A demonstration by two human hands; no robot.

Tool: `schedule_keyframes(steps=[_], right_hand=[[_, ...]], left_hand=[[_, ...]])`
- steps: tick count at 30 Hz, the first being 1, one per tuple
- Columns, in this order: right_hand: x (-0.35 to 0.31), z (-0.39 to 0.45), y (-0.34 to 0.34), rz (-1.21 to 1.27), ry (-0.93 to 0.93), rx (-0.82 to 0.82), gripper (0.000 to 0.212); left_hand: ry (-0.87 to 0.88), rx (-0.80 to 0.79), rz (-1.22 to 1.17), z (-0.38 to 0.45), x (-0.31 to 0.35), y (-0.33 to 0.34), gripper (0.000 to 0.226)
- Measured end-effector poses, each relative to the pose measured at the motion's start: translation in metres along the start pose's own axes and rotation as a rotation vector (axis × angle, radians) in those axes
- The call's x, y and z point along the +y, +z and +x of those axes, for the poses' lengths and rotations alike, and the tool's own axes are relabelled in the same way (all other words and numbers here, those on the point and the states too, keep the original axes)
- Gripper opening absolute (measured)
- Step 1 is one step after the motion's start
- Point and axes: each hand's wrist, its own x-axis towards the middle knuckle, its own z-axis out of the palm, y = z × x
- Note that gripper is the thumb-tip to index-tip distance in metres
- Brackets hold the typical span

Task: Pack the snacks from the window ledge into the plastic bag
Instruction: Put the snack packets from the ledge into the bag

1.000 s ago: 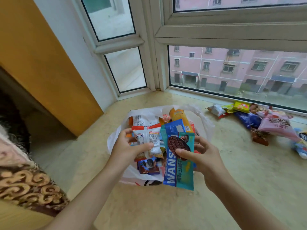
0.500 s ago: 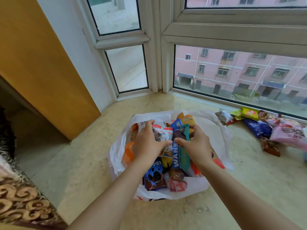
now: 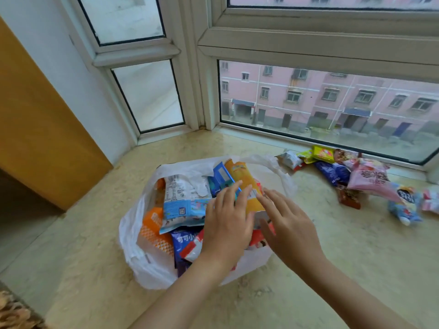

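On ledge (image 3: 332, 245), plastic bag (image 3: 147, 264), snacks (image 3: 183, 200) inside

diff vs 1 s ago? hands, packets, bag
Both hands let go: the blue wafer packets that the right hand held up and the white-and-red packet in the left hand went down into the plastic bag. Both hands now spread open over the snacks. The bag's spot and the loose pile by the window look unchanged.

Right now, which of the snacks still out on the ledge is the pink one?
The big pink packet with dark lettering, near the window; its neighbours are dark blue, yellow, silver and brown.
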Motion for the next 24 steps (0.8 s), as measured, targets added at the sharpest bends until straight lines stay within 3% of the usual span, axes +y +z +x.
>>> schedule_keyframes(steps=[4,10,16,24], right_hand=[[0.05,-0.051,-0.023,-0.103,-0.006,-0.076,0.047],[0.134,-0.1,-0.062,-0.217,0.166,-0.218,0.05],[0.204,-0.108,-0.064,-0.24,0.274,-0.296,0.052],[0.253,-0.085,0.001,-0.25,0.327,-0.334,0.054]], left_hand=[[0.113,-0.05,0.019,-0.016,0.041,0.029,0.05],[0.272,-0.146,-0.083,-0.015,0.122,0.078,0.053],[0.204,-0.282,-0.073,0.024,0.175,0.132,0.049],[-0.009,-0.343,0.06,0.104,0.159,0.22,0.06]])
